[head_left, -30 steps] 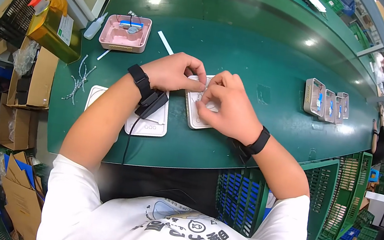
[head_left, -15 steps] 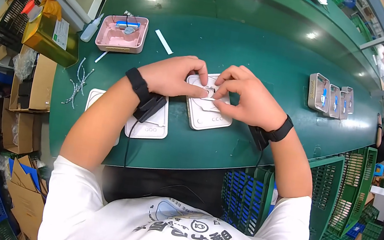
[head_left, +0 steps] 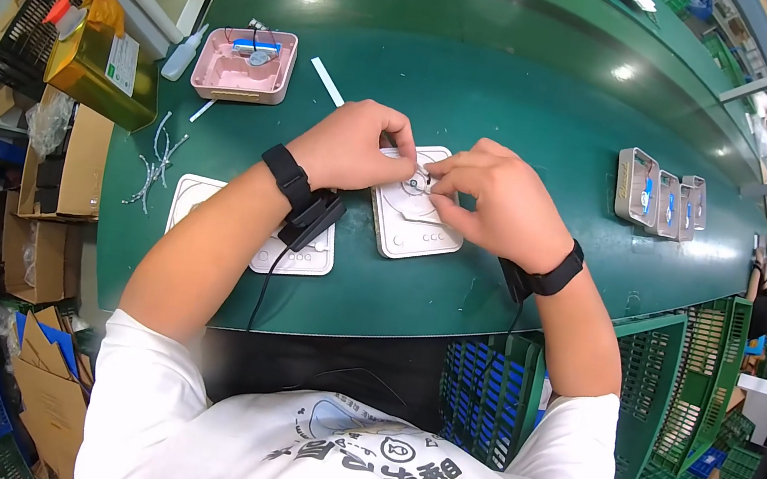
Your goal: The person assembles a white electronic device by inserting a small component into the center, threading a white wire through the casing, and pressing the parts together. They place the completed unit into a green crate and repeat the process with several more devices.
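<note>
left hand (head_left: 353,146), right hand (head_left: 496,203), fingertips pinching on white panel (head_left: 416,225)

Our hands are meeting, fingertips pinching together.
We are bending both wrists inward, left hand (head_left: 351,145) and right hand (head_left: 501,203) curled, forearms converging.

white panels (head_left: 412,219): 2 | pink trays (head_left: 243,66): 1 | grey housings (head_left: 638,187): 3 | hands (head_left: 350,146): 2

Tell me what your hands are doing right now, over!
Left hand and right hand both pinching a small part on the white panel. Panel flat on green table. Second white panel under left wrist, not blocking.
</note>
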The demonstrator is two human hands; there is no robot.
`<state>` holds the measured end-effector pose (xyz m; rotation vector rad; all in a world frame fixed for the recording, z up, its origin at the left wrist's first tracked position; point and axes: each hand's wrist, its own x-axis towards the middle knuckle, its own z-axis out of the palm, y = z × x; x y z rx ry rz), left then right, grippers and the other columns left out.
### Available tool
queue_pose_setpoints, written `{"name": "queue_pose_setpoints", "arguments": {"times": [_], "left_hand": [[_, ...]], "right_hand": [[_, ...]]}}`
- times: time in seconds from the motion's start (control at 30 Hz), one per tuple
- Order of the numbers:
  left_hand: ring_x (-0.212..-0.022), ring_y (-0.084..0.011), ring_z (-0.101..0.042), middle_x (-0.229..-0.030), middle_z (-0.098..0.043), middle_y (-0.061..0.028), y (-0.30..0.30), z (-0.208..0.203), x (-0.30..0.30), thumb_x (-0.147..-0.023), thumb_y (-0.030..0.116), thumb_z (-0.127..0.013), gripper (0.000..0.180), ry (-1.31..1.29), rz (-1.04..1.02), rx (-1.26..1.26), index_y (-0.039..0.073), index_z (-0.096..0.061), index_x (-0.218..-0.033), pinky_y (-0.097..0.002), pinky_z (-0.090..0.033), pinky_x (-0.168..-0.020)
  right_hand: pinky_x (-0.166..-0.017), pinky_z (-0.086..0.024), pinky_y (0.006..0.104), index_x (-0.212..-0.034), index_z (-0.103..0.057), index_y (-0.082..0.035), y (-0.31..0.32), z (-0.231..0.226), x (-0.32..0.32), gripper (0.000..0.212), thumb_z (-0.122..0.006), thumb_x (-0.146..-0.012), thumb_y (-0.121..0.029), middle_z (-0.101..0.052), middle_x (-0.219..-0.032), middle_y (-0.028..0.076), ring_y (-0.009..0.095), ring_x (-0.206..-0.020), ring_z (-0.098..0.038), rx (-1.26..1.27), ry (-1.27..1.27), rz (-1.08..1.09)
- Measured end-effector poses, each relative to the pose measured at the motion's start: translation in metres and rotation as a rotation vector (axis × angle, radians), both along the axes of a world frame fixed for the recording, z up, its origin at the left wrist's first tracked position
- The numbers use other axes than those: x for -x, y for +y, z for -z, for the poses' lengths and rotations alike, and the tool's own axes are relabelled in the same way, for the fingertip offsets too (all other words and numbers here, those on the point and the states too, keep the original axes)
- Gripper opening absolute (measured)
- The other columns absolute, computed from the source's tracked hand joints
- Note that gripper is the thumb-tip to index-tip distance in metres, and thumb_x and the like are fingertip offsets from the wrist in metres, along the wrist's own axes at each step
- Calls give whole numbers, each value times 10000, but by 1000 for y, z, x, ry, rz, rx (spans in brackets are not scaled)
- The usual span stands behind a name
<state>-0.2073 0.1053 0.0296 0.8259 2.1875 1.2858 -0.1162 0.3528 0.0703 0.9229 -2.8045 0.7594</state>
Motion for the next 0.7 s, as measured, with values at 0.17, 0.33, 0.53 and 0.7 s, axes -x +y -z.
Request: {"name": "queue_pose_setpoints", "arguments": {"times": [0.17, 0.33, 0.53, 0.7], "left_hand": [[-938, -176, -766, -974, -808, -67, 0, -5, -1, -881, 124, -824, 146, 24, 28, -1, 8, -795, -964, -351, -603, -959], [-836, -215, -744, -877, -811, -86, 3, 3, 1, -831, 207, -822, 195, 73, 5, -80, 32, -826, -915, -364, -588, -833], [-970, -186, -725, -973, -805, -59, -7, -2, 5, -871, 222, -846, 198, -20, 50, -25, 41, -821, -947, -349, -567, -925], [-1092, -169, -683, -1048, -772, -30, -13, -5, 9, -915, 257, -879, 237, -196, 112, -39, 57, -820, -1029, -337, -530, -1016]], "right_hand": [[-855, -610, 395, -905, -834, -69, -2, -6, -3, 74, -844, -833, -82, -851, -1050, 60, 265, -915, -725, -18, 1, -19], [-838, -612, 395, -887, -807, -67, -7, -5, -3, 53, -830, -841, -80, -852, -1063, 64, 269, -909, -724, -32, -6, -15], [-838, -610, 395, -901, -800, -70, -7, -4, -4, 63, -827, -845, -83, -848, -1059, 64, 275, -905, -722, -13, 32, -3], [-839, -609, 392, -923, -803, -77, -3, -3, -1, 74, -828, -854, -88, -847, -1069, 60, 275, -911, -715, -11, -55, -4]]}}
